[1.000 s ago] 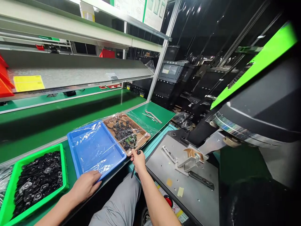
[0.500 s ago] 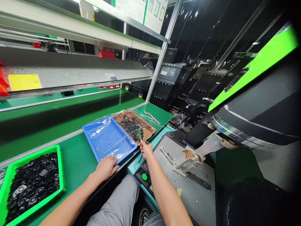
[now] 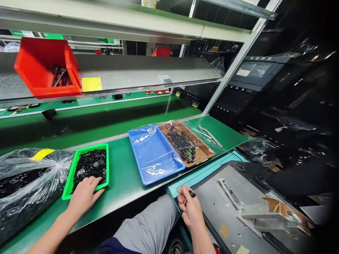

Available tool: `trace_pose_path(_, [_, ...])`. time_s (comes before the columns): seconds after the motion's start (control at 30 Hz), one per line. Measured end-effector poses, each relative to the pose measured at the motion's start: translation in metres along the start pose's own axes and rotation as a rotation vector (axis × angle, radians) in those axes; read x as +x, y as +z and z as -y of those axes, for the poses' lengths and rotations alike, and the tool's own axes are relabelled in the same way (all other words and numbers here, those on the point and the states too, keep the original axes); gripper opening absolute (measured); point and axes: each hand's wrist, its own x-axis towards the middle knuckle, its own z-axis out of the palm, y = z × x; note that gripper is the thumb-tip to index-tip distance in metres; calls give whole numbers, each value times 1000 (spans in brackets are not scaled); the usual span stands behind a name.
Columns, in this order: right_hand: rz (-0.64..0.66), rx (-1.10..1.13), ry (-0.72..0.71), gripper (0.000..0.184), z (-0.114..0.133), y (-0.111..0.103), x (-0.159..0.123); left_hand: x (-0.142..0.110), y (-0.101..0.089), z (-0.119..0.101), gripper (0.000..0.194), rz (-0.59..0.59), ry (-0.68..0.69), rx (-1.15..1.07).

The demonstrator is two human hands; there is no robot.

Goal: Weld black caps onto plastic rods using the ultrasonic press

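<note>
My left hand [image 3: 85, 192] lies over the near edge of a green bin [image 3: 108, 165] full of small black plastic parts [image 3: 92, 163]. Its fingertips reach in among the parts, thumb spread away, with nothing visibly gripped. In front of my lap, my right hand [image 3: 191, 206] is closed around a thin black rod-like part [image 3: 192, 193], whose wider end sticks out past the fingers. Most of that part is hidden by the hand. Between and beyond my hands stand a blue tray [image 3: 159, 151] and a brown tray [image 3: 203, 153] with black rod-like parts.
A clear plastic bag [image 3: 34, 187] of black parts sits left of the green bin. On the shelf above is a red bin [image 3: 45, 70] with black rods. A metal tool [image 3: 210, 135] lies beyond the brown tray. A machine bed with a metal fixture [image 3: 270, 215] stands at right.
My left hand has gone from the blue tray to the green bin. My right hand has drawn back from the brown tray with the black part. The view has swung left.
</note>
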Motion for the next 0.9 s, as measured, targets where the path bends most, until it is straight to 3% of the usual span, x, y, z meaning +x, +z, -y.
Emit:
trace_pose_path(0.17, [6,-26,-3,43,-6,-5,-16,21,8,-8,27,26,196,-82])
trace_pose_path(0.3, [-29,-54,-14,45,-7,-15,-28,42,11,-33,22,52,261,-76])
trace_pose_path(0.5, [-59,-38,-20,54,-3,-25,-56,74,12,-88,17,133,216,-36])
trace_pose_path(0.67, [-60,47,25,57,-6,-38,-79,92,19,-115,18,98,153,-57])
trace_pose_path(0.8, [-66,96,88,56,-17,-53,-88,93,14,-109,27,-63,177,-253])
trace_pose_path(0.9, [-67,79,127,57,-28,-69,-87,93,0,-74,29,-239,87,-285])
